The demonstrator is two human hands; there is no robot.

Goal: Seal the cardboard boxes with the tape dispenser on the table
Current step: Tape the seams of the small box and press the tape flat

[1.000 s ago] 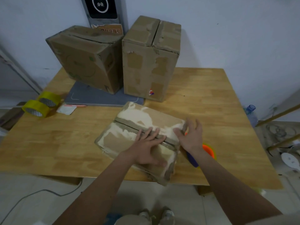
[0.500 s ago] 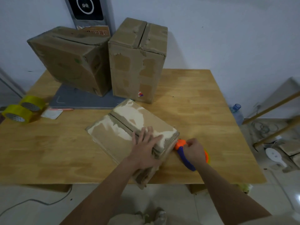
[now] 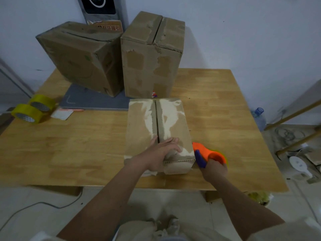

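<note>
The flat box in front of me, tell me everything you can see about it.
The flat box is worn brown cardboard with pale patches where the surface has torn away. It lies on the table, long side running away from the person. Its two top flaps meet at an untaped centre seam. The left hand presses flat on its near end. The tape dispenser, gripped by the right hand, sits at its near right corner.
</note>
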